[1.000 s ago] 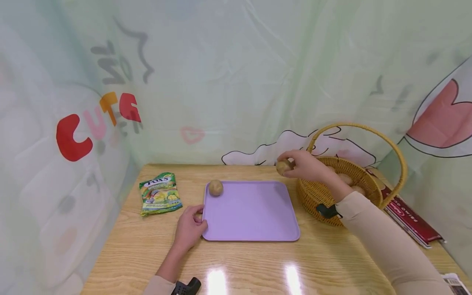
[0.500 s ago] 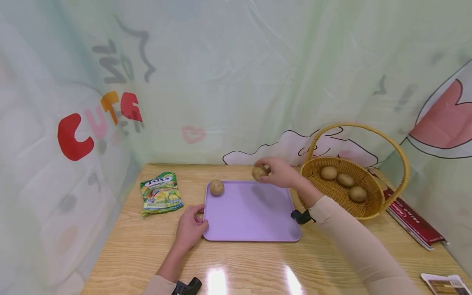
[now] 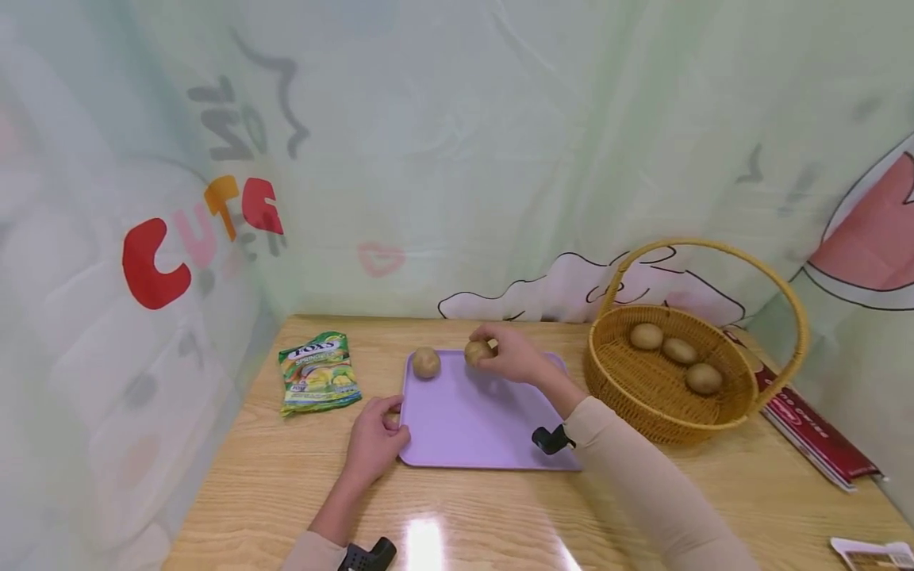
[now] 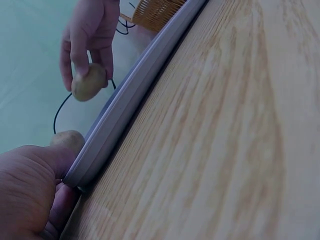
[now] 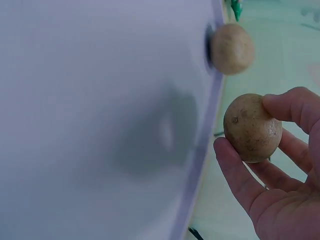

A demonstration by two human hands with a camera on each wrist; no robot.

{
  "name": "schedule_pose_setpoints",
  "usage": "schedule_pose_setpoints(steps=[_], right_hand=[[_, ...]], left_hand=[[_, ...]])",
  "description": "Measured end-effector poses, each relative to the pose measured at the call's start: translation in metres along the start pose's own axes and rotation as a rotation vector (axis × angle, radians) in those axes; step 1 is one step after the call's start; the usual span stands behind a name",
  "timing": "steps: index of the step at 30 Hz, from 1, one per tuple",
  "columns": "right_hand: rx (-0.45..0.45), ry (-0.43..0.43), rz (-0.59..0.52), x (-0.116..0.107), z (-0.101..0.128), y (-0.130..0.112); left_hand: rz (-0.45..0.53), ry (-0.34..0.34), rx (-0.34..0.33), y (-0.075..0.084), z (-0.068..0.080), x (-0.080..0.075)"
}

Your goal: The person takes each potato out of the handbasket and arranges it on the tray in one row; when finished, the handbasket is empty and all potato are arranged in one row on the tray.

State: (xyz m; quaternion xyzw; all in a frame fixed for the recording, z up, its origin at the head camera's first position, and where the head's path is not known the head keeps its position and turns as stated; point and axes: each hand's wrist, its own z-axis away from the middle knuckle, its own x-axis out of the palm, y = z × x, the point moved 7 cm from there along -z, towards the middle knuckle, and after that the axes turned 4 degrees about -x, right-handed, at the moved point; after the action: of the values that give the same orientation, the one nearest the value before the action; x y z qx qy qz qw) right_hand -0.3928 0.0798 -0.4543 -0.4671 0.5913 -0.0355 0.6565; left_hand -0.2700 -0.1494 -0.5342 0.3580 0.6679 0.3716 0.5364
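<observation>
My right hand [image 3: 510, 354] pinches a round brown potato [image 5: 252, 128] between thumb and fingers, over the far edge of the purple tray [image 3: 478, 420]. In the right wrist view its shadow falls on the tray below. Another potato [image 3: 426, 362] sits in the tray's far left corner. At the near left, my left hand [image 3: 374, 436] grips the tray's edge, thumb over the rim and fingers partly hidden beneath it, as the left wrist view shows.
A wicker basket [image 3: 639, 388] with a tall handle stands right of the tray, with three potatoes [image 3: 703, 378] inside. A green candy bag [image 3: 319, 373] lies to the left. A dark red package [image 3: 814, 428] lies beyond the basket, and a printed fabric [image 3: 428, 159] hangs behind the table.
The right hand has carried the potato left from beside the basket to over the tray and lower. The left hand keeps its grip on the tray's edge.
</observation>
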Motion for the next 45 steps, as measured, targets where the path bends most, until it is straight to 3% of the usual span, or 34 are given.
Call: schedule_pose_setpoints(steps=[10,21,27,36,45], right_hand=[[0.149,0.054,-0.047,0.029,-0.010,0.000],[0.215,0.032,0.030,0.043,-0.019,-0.004],[0.201,0.031,0.045,0.045,-0.021,-0.004],[0.189,0.000,0.040,0.037,-0.015,-0.009],[0.149,0.009,0.099,0.004,-0.003,-0.018]], left_hand=[[-0.027,0.020,0.050,0.006,-0.001,-0.001],[-0.030,0.013,0.054,0.006,-0.003,-0.001],[-0.021,0.021,0.062,0.006,-0.002,-0.002],[-0.019,0.018,0.056,0.004,-0.001,-0.001],[-0.012,0.015,0.031,0.003,-0.001,-0.001]])
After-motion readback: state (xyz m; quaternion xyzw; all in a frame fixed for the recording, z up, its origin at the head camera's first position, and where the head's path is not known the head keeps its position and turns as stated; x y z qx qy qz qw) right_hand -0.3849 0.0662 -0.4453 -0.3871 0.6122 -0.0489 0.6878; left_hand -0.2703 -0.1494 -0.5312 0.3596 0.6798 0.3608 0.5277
